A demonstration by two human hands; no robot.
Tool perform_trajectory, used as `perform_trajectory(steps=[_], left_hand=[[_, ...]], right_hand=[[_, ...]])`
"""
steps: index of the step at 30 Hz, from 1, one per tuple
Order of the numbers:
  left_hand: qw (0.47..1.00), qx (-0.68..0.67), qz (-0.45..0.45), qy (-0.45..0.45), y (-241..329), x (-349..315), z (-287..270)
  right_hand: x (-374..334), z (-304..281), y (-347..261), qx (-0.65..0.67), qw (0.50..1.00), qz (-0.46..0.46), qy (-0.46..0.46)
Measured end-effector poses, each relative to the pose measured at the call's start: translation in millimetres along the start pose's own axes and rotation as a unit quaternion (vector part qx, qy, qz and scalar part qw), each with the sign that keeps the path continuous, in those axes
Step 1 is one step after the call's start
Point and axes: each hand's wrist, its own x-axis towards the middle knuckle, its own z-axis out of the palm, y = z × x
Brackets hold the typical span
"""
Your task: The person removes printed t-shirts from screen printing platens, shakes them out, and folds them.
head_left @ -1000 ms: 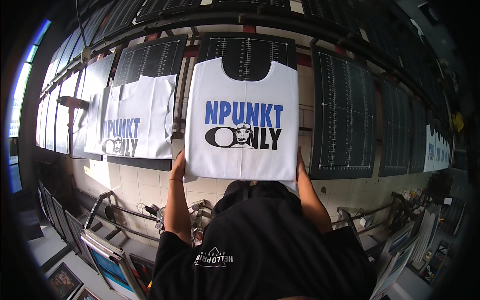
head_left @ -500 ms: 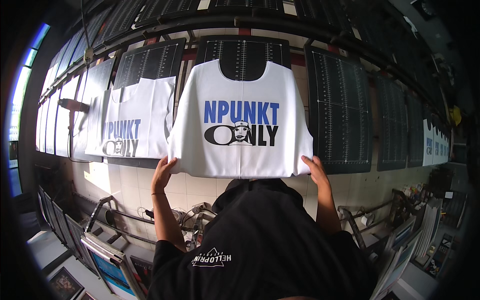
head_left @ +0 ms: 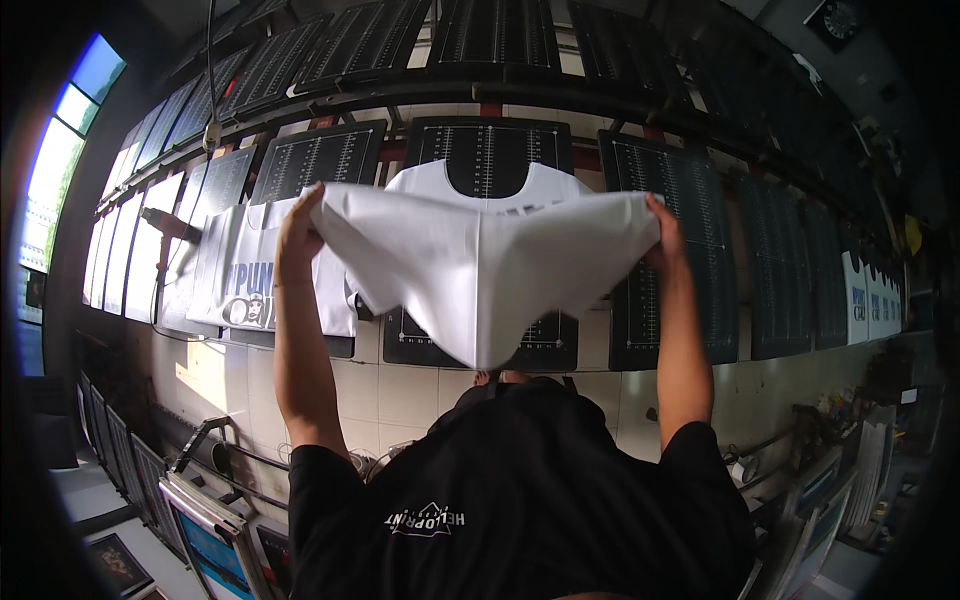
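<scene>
A white printed shirt panel (head_left: 470, 270) stretches between my two hands, its near edge lifted and folded up over the print. Its scooped neckline end lies on a black board with white ruler marks (head_left: 430, 348). My left hand (head_left: 302, 230) pinches the panel's left corner and my right hand (head_left: 666, 232) pinches the right one. The raised cloth sags to a point in the middle and is slightly blurred. Most of its print is hidden by the fold; only a sliver of dark lettering shows near the neckline.
Another printed white panel (head_left: 265, 300) lies on the board at left, beside a tool like a heat gun (head_left: 172, 224). More black boards (head_left: 668, 260) continue to the right, with printed panels (head_left: 872, 300) at the far right. Framed screens (head_left: 215, 545) lean at lower left.
Both hands have risen and moved away from my body, carrying the panel's near edge up off the board. The panel lay flat before; now it is folded back, baring the board's near part.
</scene>
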Motion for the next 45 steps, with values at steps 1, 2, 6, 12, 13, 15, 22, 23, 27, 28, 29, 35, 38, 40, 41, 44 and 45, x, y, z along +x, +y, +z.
perform_trajectory(steps=[1, 2, 6, 12, 13, 15, 22, 23, 27, 28, 29, 35, 38, 40, 41, 44, 45], left_hand=[[0.999, -0.034, 0.031, -0.022, 23.9, 17.7, 0.3], [0.997, -0.022, 0.06, -0.035, 46.3, 29.8, 6.5], [0.981, 0.014, 0.192, -0.029, 107.4, 8.8, 63.8], [0.977, 0.108, 0.152, -0.104, 132.7, -51.3, 93.2], [0.974, 0.152, 0.143, -0.085, 129.6, -52.2, 92.0], [0.973, 0.12, 0.172, -0.099, 121.7, -48.1, 92.9], [0.975, 0.087, 0.173, -0.106, 115.3, -60.8, 110.5], [0.978, 0.076, 0.163, -0.108, 110.6, -60.7, 110.0], [0.985, 0.058, 0.119, -0.11, 69.9, -51.1, 110.9], [0.988, 0.057, 0.095, -0.109, 58.2, -42.8, 114.0], [0.986, 0.066, 0.104, -0.112, 53.0, -36.8, 114.7], [0.968, 0.098, 0.205, -0.108, 66.3, -39.1, 138.4], [0.958, 0.159, 0.217, -0.101, 57.1, -67.7, 131.8], [0.942, 0.234, 0.204, -0.124, 32.8, -86.6, 121.7], [0.948, 0.233, 0.19, -0.103, 10.6, -95.7, 110.3], [0.955, 0.283, 0.08, -0.035, -66.9, -121.5, 84.6], [0.966, 0.257, 0.029, -0.022, -100.0, -126.1, 68.4]], right_hand=[[25.0, 4.8, -23.2, -0.003, 0.999, -0.037, -0.01], [39.0, 19.4, -47.8, 0.034, 0.997, -0.048, -0.054], [23.0, 45.1, -130.5, 0.047, 0.981, -0.183, -0.036], [-52.6, 3.5, -165.6, 0.04, 0.98, -0.187, -0.054], [-53.5, 6.6, -166.1, -0.012, 0.982, -0.184, -0.043], [-59.5, 11.8, -168.2, -0.117, 0.977, -0.178, -0.021], [-120.7, 30.7, -171.3, -0.068, 0.975, -0.196, 0.084], [-127.0, 30.7, -170.2, -0.078, 0.971, -0.202, 0.097], [-134.0, 7.9, -157.0, -0.128, 0.966, -0.163, 0.153], [-123.7, -6.6, -151.9, -0.141, 0.965, -0.149, 0.165], [-115.3, -7.6, -152.2, -0.153, 0.964, -0.135, 0.17], [-125.6, 1.2, -195.5, -0.19, 0.941, -0.215, 0.178], [-150.0, -7.1, -184.7, -0.207, 0.932, -0.2, 0.221], [-160.3, -23.3, -148.5, -0.197, 0.926, -0.177, 0.27], [-165.0, -34.1, -128.0, -0.192, 0.94, -0.151, 0.238], [-172.5, -90.4, -48.2, -0.175, 0.958, -0.072, 0.214], [-174.8, -111.5, -15.6, -0.15, 0.968, -0.026, 0.201]])
